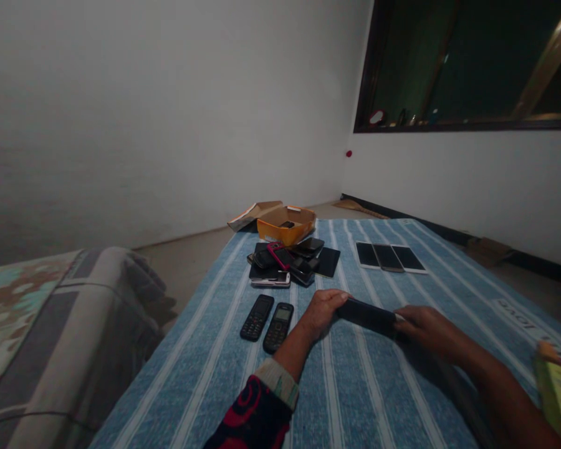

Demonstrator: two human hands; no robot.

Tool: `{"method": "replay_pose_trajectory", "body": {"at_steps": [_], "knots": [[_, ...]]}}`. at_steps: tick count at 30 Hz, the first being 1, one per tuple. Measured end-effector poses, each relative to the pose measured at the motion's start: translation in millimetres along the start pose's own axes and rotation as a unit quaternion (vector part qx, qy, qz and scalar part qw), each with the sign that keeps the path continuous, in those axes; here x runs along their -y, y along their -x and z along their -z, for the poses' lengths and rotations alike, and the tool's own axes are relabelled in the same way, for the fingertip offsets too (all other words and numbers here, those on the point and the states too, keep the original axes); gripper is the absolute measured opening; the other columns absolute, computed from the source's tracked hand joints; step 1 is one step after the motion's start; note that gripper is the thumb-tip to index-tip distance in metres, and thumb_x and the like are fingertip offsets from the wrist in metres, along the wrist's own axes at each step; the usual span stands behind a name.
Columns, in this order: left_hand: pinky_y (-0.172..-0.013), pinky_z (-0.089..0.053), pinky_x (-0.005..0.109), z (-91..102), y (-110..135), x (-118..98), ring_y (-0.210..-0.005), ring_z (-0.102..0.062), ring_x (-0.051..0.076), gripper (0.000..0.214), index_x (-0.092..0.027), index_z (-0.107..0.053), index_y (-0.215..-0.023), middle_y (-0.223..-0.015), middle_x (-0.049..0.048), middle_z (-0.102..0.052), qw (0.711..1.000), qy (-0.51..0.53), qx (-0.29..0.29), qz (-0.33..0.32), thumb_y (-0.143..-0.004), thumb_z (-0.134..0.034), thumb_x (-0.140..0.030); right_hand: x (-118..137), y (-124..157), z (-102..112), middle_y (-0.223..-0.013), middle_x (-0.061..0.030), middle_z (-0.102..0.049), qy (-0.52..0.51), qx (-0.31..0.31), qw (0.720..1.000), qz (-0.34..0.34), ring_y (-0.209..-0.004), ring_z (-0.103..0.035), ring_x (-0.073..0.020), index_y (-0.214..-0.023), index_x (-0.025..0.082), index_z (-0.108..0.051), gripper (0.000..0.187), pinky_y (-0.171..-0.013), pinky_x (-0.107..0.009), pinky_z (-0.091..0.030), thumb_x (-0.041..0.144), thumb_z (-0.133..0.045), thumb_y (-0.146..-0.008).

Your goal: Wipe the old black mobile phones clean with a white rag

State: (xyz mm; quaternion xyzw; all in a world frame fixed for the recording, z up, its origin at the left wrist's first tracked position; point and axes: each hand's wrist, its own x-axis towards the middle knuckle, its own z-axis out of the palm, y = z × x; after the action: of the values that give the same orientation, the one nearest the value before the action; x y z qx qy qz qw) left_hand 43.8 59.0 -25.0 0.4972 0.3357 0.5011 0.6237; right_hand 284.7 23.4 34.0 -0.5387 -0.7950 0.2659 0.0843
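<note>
Between my two hands is a dark, flat phone [368,316], held sideways just above the striped cloth. My left hand [325,310] grips its left end, and my right hand [418,325] pinches its right end. Left of my left hand lie two black keypad phones [257,318] side by side. Beyond them is a heap of mixed phones [283,259], one with a pink frame. At the right, three touchscreen phones [388,257] lie in a row, two of them with white edges.
An open orange box [287,226] with a dark item inside stands behind the heap. Blue striped cloth [355,399] covers the table. A yellow-green package [558,393] sits at the right edge. To the left is a draped sofa or bed [84,349].
</note>
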Motion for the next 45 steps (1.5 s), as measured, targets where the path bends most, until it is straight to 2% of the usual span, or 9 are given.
{"method": "replay_pose_trajectory", "body": {"at_steps": [4,11,19,23,29,40,45], "knots": [[-0.065,-0.038,0.029,0.5,-1,1,-0.066,-0.054,0.016,0.041,-0.009,-0.077,-0.078,-0.068,0.0057,-0.065,1.000,0.001,-0.002,0.002,-0.066,-0.076,-0.048,-6,1,0,-0.092,-0.0054,-0.072,-0.007,-0.006,1.000,0.001,-0.088,-0.064,-0.0229,-0.080,0.019,-0.068,0.027,-0.077,-0.029,-0.044,0.031,-0.045,-0.084],[-0.065,-0.038,0.028,-1.2,0,0,-0.065,-0.053,0.016,0.040,-0.010,-0.076,-0.076,-0.068,0.0054,-0.064,1.000,0.000,-0.002,0.003,-0.067,-0.076,-0.049,-9,5,2,-0.087,-0.0048,-0.071,-0.027,-0.003,1.000,0.010,-0.083,-0.065,-0.0221,-0.085,0.018,-0.069,0.031,-0.072,-0.028,-0.044,0.033,-0.043,-0.085],[-0.061,-0.034,0.026,-0.7,0,-1,-0.062,-0.048,0.013,0.038,-0.011,-0.074,-0.072,-0.062,0.0012,-0.057,1.000,-0.016,-0.015,-0.003,-0.069,-0.075,-0.049,-24,2,-1,-0.084,-0.0057,-0.070,-0.074,-0.051,0.996,0.020,-0.080,-0.065,-0.0231,-0.082,0.016,-0.070,0.031,-0.071,-0.029,-0.046,0.036,-0.046,-0.084],[-0.061,-0.034,0.025,0.7,-1,0,-0.062,-0.048,0.012,0.037,-0.011,-0.074,-0.071,-0.063,0.0010,-0.057,1.000,-0.020,-0.018,-0.003,-0.069,-0.075,-0.048,-24,4,-1,-0.085,-0.0065,-0.070,-0.105,-0.067,0.992,0.019,-0.083,-0.065,-0.0230,-0.082,0.017,-0.069,0.032,-0.075,-0.029,-0.047,0.037,-0.046,-0.084],[-0.059,-0.034,0.025,-1.7,1,-4,-0.062,-0.048,0.013,0.040,-0.011,-0.073,-0.073,-0.064,0.0015,-0.057,1.000,-0.019,-0.022,-0.003,-0.068,-0.075,-0.051,-22,6,1,-0.089,-0.0075,-0.071,-0.093,-0.078,0.992,0.013,-0.087,-0.066,-0.0249,-0.086,0.017,-0.070,0.031,-0.077,-0.031,-0.048,0.036,-0.046,-0.084],[-0.058,-0.031,0.025,-4.1,6,-10,-0.058,-0.041,0.011,0.040,-0.011,-0.067,-0.061,-0.056,-0.0019,-0.049,0.997,-0.043,-0.055,-0.019,-0.068,-0.074,-0.050,-32,-11,-19,-0.108,-0.0109,-0.072,-0.086,-0.252,0.964,0.009,-0.104,-0.065,-0.0285,-0.109,0.015,-0.072,0.039,-0.090,-0.037,-0.047,0.035,-0.051,-0.082],[-0.059,-0.030,0.026,-5.6,6,-7,-0.060,-0.041,0.012,0.036,-0.012,-0.065,-0.061,-0.058,-0.0024,-0.049,0.995,-0.054,-0.081,-0.033,-0.070,-0.072,-0.047,-39,-16,-25,-0.102,-0.0099,-0.074,-0.098,-0.318,0.943,0.021,-0.097,-0.068,-0.0282,-0.104,0.017,-0.074,0.039,-0.084,-0.037,-0.050,0.038,-0.054,-0.077]]}}
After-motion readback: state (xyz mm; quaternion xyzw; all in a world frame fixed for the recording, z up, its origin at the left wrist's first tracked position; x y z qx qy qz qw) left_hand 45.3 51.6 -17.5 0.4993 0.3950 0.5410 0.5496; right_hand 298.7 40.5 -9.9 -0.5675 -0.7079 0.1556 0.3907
